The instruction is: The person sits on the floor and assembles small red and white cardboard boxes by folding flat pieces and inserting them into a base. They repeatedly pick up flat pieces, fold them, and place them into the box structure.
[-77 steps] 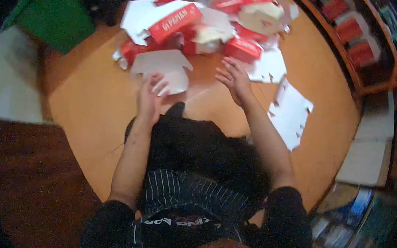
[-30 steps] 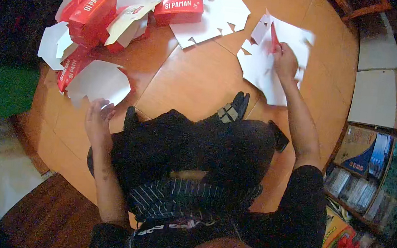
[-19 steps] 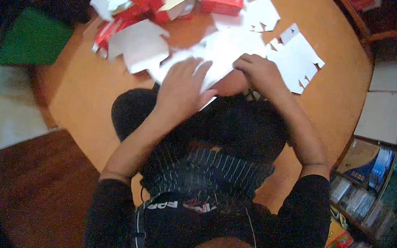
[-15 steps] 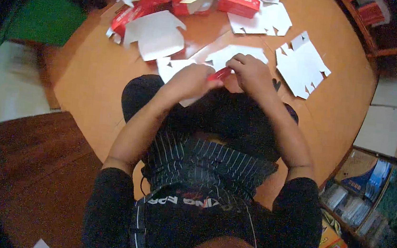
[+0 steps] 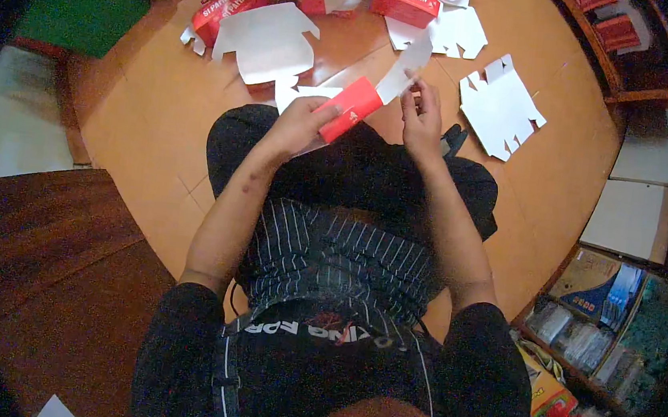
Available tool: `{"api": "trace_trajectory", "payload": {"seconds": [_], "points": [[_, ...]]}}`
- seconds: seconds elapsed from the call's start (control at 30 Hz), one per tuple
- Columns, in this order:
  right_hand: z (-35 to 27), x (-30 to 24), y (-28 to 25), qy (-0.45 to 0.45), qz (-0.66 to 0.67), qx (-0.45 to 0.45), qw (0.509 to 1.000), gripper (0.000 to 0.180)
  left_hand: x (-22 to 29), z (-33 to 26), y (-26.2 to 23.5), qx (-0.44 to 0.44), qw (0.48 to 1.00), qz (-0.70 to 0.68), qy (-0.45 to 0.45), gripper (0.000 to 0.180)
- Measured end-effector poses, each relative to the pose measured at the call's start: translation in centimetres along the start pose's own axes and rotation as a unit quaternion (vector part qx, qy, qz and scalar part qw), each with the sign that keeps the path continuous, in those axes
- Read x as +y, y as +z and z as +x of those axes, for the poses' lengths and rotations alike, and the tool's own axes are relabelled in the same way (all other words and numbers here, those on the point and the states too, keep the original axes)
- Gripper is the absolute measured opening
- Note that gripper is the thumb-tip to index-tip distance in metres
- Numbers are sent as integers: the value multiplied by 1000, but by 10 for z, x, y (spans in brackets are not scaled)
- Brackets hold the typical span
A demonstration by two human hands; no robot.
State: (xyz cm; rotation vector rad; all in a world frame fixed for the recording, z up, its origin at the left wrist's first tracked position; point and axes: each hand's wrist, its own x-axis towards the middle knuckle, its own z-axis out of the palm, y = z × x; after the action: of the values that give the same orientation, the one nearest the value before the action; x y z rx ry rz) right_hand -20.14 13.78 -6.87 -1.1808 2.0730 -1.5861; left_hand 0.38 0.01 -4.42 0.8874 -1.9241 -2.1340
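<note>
My left hand [image 5: 299,126] is closed around a small red carton [image 5: 351,110], partly folded, held above my crossed legs. A long white flap [image 5: 407,67] stands out from the carton's far right end. At that flap's right edge is my right hand [image 5: 422,119], its fingers bent and the fingertips against the flap. White unfolded carton blanks lie close by: one [image 5: 310,92] partly behind my left hand, another [image 5: 502,106] on the floor to the right.
Red folded cartons [image 5: 406,4] and pale blanks [image 5: 270,41] are heaped on the orange tiled floor [image 5: 165,128] ahead. At the right stands a wooden rack [image 5: 650,94], with packets in a box [image 5: 579,337] nearer me. A brown surface [image 5: 48,253] is at the left.
The carton has turned so its red side and long white flap show. My right hand has moved from beside my left hand to the flap, slightly right and lower.
</note>
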Motion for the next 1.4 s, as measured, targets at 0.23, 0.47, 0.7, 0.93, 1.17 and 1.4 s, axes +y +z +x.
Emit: {"api": "trace_trajectory", "payload": {"seconds": [0.23,0.47,0.7,0.93,1.17,1.4], "points": [[10,-52,-3,-100,-141,-91,981,19,-9,2,1,9,1000,25,17,28],[4,-67,8,-70,-101,-103,987,12,3,-4,3,29,991,112,62,29],[6,-71,4,-167,-208,-212,940,16,7,-4,0,20,992,109,59,30],[27,-12,4,-127,-151,-104,975,24,27,5,-29,25,976,-218,16,38],[32,34,12,-2,-79,10,997,28,-2,11,-7,231,953,26,193,21],[8,-21,7,-76,-101,-48,991,14,15,28,30,249,885,319,229,13]]}}
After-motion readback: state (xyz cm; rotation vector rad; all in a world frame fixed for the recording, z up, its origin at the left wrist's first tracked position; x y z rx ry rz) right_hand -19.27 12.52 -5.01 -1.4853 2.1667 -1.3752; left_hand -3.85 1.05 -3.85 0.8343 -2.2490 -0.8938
